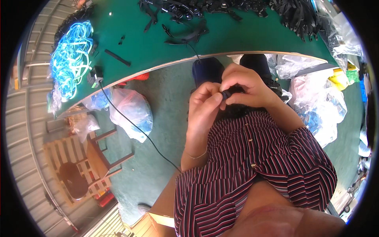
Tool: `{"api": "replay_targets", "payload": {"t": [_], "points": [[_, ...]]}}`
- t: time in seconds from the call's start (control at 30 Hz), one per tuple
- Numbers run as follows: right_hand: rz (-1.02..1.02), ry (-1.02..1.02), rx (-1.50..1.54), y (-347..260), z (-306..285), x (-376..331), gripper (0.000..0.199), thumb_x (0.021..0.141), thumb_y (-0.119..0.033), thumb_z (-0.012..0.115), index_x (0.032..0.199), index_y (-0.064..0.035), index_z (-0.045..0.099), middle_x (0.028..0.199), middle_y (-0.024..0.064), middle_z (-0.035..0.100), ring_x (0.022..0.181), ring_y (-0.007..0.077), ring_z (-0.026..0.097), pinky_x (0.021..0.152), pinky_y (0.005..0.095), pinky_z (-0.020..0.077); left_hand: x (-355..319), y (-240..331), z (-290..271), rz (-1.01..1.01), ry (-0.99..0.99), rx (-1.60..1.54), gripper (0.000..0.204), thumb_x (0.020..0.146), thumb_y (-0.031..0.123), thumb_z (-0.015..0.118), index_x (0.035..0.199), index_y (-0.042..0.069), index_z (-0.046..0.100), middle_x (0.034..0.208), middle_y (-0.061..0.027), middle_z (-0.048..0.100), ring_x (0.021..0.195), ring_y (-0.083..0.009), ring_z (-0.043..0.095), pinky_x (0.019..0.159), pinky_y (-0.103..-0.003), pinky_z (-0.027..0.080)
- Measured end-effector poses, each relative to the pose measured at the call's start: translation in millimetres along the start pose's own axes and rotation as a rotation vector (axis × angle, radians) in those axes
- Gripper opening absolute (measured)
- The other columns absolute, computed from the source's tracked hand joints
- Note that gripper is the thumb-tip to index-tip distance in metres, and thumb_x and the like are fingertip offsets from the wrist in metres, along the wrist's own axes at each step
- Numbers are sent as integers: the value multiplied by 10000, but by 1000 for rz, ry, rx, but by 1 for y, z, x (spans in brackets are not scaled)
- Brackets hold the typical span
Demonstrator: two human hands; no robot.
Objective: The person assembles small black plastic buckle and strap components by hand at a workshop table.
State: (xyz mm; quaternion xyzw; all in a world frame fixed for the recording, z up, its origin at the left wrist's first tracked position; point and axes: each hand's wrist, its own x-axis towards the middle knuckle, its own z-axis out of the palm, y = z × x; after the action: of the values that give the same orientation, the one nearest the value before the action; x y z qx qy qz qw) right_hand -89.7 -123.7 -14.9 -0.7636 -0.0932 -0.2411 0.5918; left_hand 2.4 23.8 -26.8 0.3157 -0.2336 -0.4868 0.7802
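Note:
Both hands meet in front of my striped shirt, just short of the table's near edge. Between them is a small black piece, mostly covered by the fingers, so its exact kind cannot be made out. My left hand pinches it between thumb and fingertips. From the other side, my right hand closes thumb and fingers around it. Dark material hangs under the hands above my lap. On the green table, a heap of black straps with buckles lies at the far side, and a few loose black straps lie closer.
Blue and white cords are piled at the table's left end, near a small black-and-green box with a dark cable. More black straps lie far right. Filled plastic bags and a wooden pallet stand on the floor.

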Motion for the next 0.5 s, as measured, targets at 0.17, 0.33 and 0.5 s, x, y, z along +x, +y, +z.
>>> {"api": "replay_targets", "payload": {"t": [0.17,0.33,0.5], "points": [[-64,-8,-37,2,-6,1,274,664,-109,739,885,-36,594,849,76,537,788,200,518,680,292,405,0,3,3,15,-27,30,122,838,106,570,789,22,495,831,-72,551,668,-108,494,623,-226,414],[-35,-2,-29,4,-8,-3,276,674,-130,739,891,-38,596,846,75,536,786,199,520,681,290,408,3,1,1,-58,-4,31,106,828,85,569,790,20,495,867,-76,552,670,-117,497,623,-228,413],[-19,26,30,1,-8,-2,275,672,-140,741,888,-42,600,845,76,537,781,203,523,677,290,411,4,5,6,-73,0,1,93,826,71,565,796,19,494,881,-77,550,678,-119,499,626,-224,413]]}}
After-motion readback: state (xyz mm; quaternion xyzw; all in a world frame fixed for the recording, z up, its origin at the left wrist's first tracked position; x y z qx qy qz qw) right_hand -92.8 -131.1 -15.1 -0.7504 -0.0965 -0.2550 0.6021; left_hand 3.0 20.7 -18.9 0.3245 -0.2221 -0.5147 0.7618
